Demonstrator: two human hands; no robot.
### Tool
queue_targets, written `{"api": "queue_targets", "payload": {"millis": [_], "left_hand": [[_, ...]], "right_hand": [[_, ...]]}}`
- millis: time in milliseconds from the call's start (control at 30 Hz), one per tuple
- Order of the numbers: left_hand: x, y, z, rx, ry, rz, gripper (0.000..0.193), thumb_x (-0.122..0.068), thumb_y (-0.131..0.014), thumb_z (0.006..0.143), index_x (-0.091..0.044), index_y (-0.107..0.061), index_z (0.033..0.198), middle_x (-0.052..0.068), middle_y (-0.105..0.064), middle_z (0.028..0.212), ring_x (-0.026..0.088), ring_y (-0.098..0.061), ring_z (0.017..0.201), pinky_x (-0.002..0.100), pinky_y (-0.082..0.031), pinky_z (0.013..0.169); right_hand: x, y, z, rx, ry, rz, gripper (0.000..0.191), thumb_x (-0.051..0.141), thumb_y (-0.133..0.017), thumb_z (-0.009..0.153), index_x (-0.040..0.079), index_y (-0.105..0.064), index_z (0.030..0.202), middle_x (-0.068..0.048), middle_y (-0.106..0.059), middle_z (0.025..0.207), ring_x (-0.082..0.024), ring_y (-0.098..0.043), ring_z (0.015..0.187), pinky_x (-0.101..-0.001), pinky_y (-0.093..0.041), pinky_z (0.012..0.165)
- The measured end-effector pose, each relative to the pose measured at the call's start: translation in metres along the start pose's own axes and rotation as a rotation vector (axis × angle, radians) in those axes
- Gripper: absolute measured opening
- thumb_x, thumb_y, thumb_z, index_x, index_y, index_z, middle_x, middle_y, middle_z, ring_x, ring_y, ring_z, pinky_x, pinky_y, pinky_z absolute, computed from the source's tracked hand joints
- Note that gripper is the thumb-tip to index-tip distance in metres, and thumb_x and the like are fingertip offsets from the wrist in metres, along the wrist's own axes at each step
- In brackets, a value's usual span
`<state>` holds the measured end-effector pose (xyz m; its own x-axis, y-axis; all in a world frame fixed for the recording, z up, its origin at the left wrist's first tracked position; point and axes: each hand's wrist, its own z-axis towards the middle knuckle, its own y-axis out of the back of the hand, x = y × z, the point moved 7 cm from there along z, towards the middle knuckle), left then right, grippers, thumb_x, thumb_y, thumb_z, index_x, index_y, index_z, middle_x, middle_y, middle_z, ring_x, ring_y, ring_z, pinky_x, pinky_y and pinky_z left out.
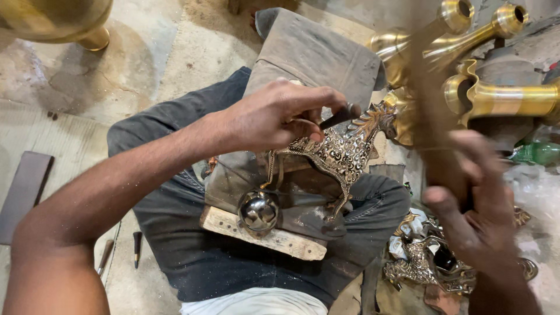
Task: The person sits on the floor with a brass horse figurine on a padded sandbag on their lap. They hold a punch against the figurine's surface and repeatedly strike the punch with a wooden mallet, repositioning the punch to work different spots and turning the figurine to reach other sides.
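Dusty concrete floor (175, 52) fills the background, with the person sitting on it, dark trousers (192, 245) across the lap. At the centre of the view, a grimy wooden block (262, 233) rests on the lap, wrapped partly in worn cloth (315, 52), and an ornate brass horse figure (341, 153) lies on it. The left hand (274, 116), coming in from 8 o'clock, is closed in a pinch around a thin dark tool (341, 115), whose tip meets the horse's upper body. The right hand (472, 204), at 4 o'clock, is blurred; its fingers curl around a dark blurred handle (434, 105) that rises toward 1 o'clock. A shiny metal ball (258, 212) sits in the block at 6 o'clock. Polished brass horns (496, 96) crowd 2 o'clock, more patterned brass pieces (426, 262) lie at 5 o'clock, and small tools (137, 248) rest on the floor at 8 o'clock.
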<state>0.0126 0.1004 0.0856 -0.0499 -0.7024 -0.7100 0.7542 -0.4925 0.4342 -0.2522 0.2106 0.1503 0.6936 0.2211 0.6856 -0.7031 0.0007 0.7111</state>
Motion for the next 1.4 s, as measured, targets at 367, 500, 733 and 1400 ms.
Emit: {"api": "queue_targets", "payload": {"millis": [367, 500, 733, 1400], "left_hand": [[0.004, 0.004, 0.002, -0.006, -0.017, -0.008, 0.047, -0.001, -0.071, 0.097, -0.008, -0.053, 0.14, 0.006, -0.077, 0.088, 0.018, -0.079, 0.084, 0.039, -0.054, 0.063], [0.009, 0.003, 0.003, 0.028, -0.005, -0.085, 0.047, 0.001, -0.063, 0.099, -0.008, -0.051, 0.143, 0.007, -0.076, 0.096, 0.016, -0.08, 0.091, 0.034, -0.061, 0.069], [0.015, 0.004, 0.008, 0.045, 0.055, -0.083, 0.048, -0.009, -0.072, 0.101, -0.007, -0.05, 0.144, 0.006, -0.074, 0.084, 0.017, -0.077, 0.077, 0.038, -0.054, 0.063], [0.032, 0.002, 0.028, 0.197, 0.221, -0.149, 0.058, -0.023, -0.078, 0.095, -0.013, -0.052, 0.145, 0.004, -0.069, 0.078, 0.014, -0.066, 0.069, 0.038, -0.051, 0.061]], "right_hand": [[0.026, -0.001, 0.027, -0.013, 0.089, 0.011, 0.06, 0.023, -0.066, 0.1, 0.008, -0.042, 0.154, -0.01, -0.063, 0.114, -0.012, -0.064, 0.083, -0.0277, -0.057, 0.069], [0.017, -0.003, 0.028, 0.178, -0.035, -0.211, 0.065, 0.02, -0.068, 0.091, 0.008, -0.049, 0.152, -0.01, -0.073, 0.084, -0.014, -0.069, 0.065, -0.0309, -0.056, 0.06], [-0.006, 0.01, 0.026, 0.142, 0.081, -0.116, 0.058, 0.024, -0.065, 0.097, 0.005, -0.049, 0.15, -0.011, -0.071, 0.086, -0.01, -0.07, 0.067, -0.027, -0.059, 0.061], [-0.013, 0.005, 0.054, 0.23, 0.157, -0.118, 0.06, 0.017, -0.064, 0.095, 0.003, -0.046, 0.151, -0.01, -0.07, 0.096, -0.017, -0.067, 0.076, -0.0309, -0.053, 0.07]]}}
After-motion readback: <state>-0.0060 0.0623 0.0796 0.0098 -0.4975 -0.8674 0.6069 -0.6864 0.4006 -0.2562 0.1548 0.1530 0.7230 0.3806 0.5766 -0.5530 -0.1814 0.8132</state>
